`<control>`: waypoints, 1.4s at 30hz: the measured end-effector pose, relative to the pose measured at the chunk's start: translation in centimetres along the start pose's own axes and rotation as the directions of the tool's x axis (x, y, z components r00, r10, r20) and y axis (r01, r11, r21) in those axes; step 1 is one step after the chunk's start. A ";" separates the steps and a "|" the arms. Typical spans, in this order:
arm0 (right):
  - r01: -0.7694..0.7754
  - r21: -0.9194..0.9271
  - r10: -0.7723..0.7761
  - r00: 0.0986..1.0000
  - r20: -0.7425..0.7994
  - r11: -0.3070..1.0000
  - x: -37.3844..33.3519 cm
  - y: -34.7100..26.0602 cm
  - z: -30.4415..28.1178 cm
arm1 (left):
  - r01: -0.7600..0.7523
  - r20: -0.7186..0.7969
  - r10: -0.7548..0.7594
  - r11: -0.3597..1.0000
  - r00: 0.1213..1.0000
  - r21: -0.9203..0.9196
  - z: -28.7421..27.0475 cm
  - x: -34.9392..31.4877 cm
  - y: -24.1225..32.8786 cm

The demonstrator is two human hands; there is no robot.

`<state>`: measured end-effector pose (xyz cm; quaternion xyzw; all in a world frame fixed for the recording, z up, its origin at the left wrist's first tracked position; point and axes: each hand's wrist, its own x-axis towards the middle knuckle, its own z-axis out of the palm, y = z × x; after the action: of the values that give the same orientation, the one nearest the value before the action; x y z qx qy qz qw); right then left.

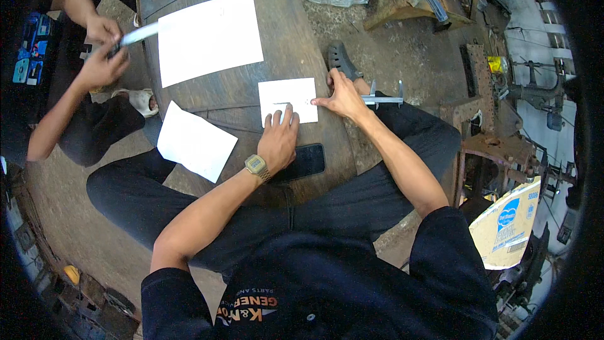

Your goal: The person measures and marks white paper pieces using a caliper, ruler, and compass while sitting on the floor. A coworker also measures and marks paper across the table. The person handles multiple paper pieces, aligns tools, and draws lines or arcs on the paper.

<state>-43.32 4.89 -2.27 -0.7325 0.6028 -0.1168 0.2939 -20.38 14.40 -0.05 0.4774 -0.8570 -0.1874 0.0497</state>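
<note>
Small white sheet (pixel 286 92): being carried by the wooden worktop (pixel 292 38) and being touched by both hands.
Short dark line (pixel 281 103): being shown on the sheet; whether mark or thin object cannot be told.
Left hand (pixel 277 143): being laid over the sheet's near edge, its fingers being extended and slightly parted.
Right hand (pixel 347 98): being placed at the sheet's right edge, thumb being set on that edge, other fingers being held apart from it, unclosed.
Black phone (pixel 304 162): being supported by the worktop, just nearer the wearer than the sheet.
Metal caliper (pixel 382 99): being seen right of the sheet, partly hidden by the right wrist.
Angled white paper (pixel 195 141): being spread left of the sheet, towards the wearer.
Large white sheet (pixel 211 39): being laid out beyond the small sheet, to its left.
Long pale blade-like thing (pixel 139 34): being held farther left of the small sheet by a co-worker's hands (pixel 107 53).
</note>
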 end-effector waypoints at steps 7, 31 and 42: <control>-0.213 -0.205 0.241 0.962 0.124 0.955 1.5 0.9 -0.2 | 0.019 0.010 -0.019 0.999 1.000 0.028 0.7 0.4 0.2; -0.294 -0.012 0.291 0.939 0.186 0.956 1.1 8.9 -3.2 | 0.067 -0.256 -0.107 0.985 0.961 -0.159 7.7 5.2 4.0; -0.322 -0.147 0.353 0.885 0.304 0.935 0.5 -0.9 -1.1 | 0.317 0.265 -0.217 0.843 0.940 -0.434 2.0 -2.0 -1.4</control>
<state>-43.07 4.14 -0.98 -0.6383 0.6689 0.0866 0.3710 -18.76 15.95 -2.26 0.5443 -0.7109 -0.4427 0.0486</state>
